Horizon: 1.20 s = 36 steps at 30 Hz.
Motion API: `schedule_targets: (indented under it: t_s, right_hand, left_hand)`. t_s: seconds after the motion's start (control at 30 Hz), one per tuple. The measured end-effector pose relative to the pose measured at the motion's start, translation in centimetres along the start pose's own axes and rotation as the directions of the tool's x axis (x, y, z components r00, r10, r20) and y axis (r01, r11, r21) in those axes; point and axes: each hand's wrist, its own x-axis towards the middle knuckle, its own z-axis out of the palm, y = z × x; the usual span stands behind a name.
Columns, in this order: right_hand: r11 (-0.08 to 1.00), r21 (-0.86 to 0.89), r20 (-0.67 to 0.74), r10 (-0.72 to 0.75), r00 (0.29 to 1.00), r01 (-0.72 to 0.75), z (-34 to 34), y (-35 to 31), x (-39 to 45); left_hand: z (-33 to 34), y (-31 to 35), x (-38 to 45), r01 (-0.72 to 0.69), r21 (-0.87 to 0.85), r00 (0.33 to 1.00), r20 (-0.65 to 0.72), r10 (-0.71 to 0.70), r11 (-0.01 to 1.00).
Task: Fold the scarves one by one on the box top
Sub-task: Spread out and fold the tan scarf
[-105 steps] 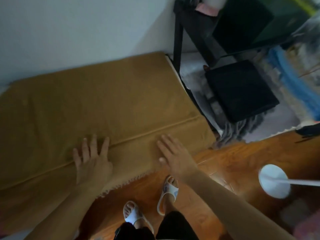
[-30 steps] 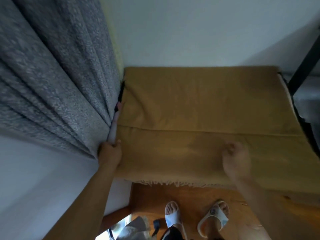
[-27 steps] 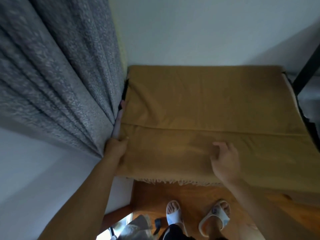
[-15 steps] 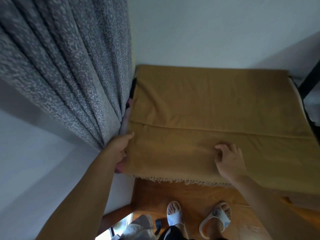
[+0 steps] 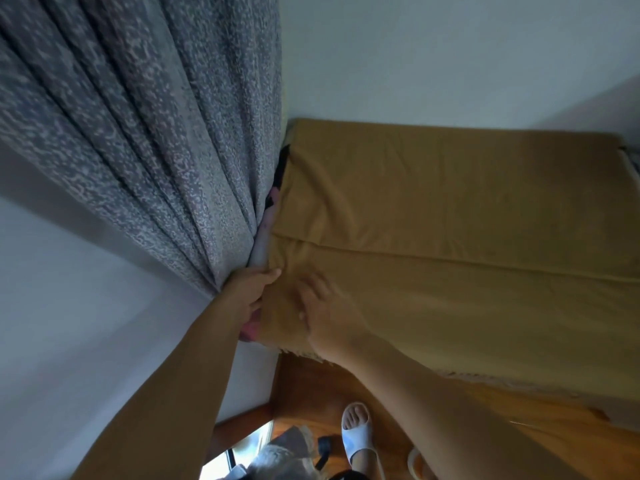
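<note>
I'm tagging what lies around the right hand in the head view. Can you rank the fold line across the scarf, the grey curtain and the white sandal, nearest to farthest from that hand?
From the right hand, which rests on the mustard scarf:
1. Fold line, just beyond the fingertips.
2. Grey curtain, to the left, past the left hand.
3. White sandal, below on the floor.

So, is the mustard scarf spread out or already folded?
Partly folded: the scarf lies flat on the box top, and one straight layer edge crosses it lengthwise. Both hands are at its left end.
</note>
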Motion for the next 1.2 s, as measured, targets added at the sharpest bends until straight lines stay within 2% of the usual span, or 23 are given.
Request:
schedule_targets:
  t_s: [0.1, 0.23, 0.33, 0.37, 0.43, 0.47, 0.5, 0.63, 0.73, 0.8, 0.9, 1.0, 1.07, 1.1, 1.13, 1.2]
  right_hand:
    - [0.994, -0.085, 0.041, -0.064, 0.997, 0.067, 2.0, -1.8, 3.1]
    - [0.985, -0.172, 0.066, 0.039, 0.997, -0.027, 2.2, 0.5, 4.4]
    - [0.952, -0.151, 0.013, 0.273, 0.962, -0.268, 1.0, 4.5, 1.4]
    - [0.910, -0.153, -0.021, 0.387, 0.922, -0.385, 0.3, 6.5, -0.3]
    - [0.786, -0.150, -0.053, 0.599, 0.799, -0.600, -1.7, 9.5, -3.4]
    - [0.746, -0.135, -0.060, 0.651, 0.757, -0.652, -2.4, 9.9, -4.0]
    - [0.752, -0.112, -0.075, 0.646, 0.760, -0.650, -2.7, 9.6, -3.7]
    - [0.942, 0.011, -0.060, 0.335, 0.940, -0.335, -1.3, 4.5, 1.2]
    - [0.984, -0.027, -0.011, 0.175, 0.984, -0.175, 0.2, 2.5, 3.7]
    - [0.991, -0.066, 0.018, 0.116, 0.993, -0.115, 0.4, 2.9, 3.9]
    - [0.962, -0.106, -0.002, 0.254, 0.967, -0.253, -0.1, 6.8, 0.9]
    - [0.842, -0.135, -0.093, 0.513, 0.853, -0.522, -1.9, 14.1, -5.9]
    - [0.733, -0.111, -0.148, 0.655, 0.741, -0.671, -4.2, 18.7, -10.0]
    - [0.710, -0.089, -0.151, 0.683, 0.714, -0.698, -5.1, 20.1, -11.1]
    - [0.728, -0.081, -0.151, 0.667, 0.730, -0.681, -5.5, 20.4, -11.6]
    - [0.839, -0.098, -0.157, 0.517, 0.841, -0.535, -4.8, 18.0, -10.7]
  left_hand:
    - [-0.4, -1.0, 0.7, -0.035, -0.022, 0.999, -0.033, 0.035, 0.999]
    - [-0.2, -1.2, 1.1, -0.033, -0.058, 0.998, -0.047, 0.030, 0.998]
    - [-0.1, -1.4, 1.2, 0.006, -0.079, 0.997, -0.081, -0.013, 0.997]
    - [-0.1, -1.3, 1.0, 0.014, -0.081, 0.996, -0.085, -0.021, 0.997]
    - [0.0, -1.2, 0.9, 0.034, -0.038, 0.996, -0.082, -0.037, 0.999]
    - [0.1, -1.0, 1.0, 0.041, -0.001, 0.996, -0.084, -0.041, 0.999]
    - [0.2, -0.4, 1.1, 0.040, 0.043, 0.995, -0.089, -0.036, 0.998]
    - [1.2, 3.3, 1.5, -0.022, 0.150, 0.990, -0.132, 0.042, 0.988]
    - [1.8, 4.2, 2.9, -0.096, 0.262, 0.970, -0.192, 0.150, 0.960]
    - [2.2, 3.9, 3.6, -0.142, 0.406, 0.946, -0.213, 0.245, 0.903]
    - [2.6, 3.0, 4.0, -0.161, 0.493, 0.900, -0.283, 0.332, 0.855]
    - [3.1, 3.1, 3.0, -0.184, 0.615, 0.855, -0.286, 0.434, 0.767]
    - [3.4, 3.2, 2.5, -0.184, 0.751, 0.816, -0.243, 0.524, 0.634]
    - [3.8, 3.0, 2.1, -0.162, 0.818, 0.776, -0.240, 0.583, 0.552]
    - [4.6, 2.9, 1.4, -0.150, 0.865, 0.712, -0.242, 0.659, 0.479]
    - [8.0, 1.9, -1.0, -0.210, 0.927, 0.568, -0.142, 0.811, 0.310]
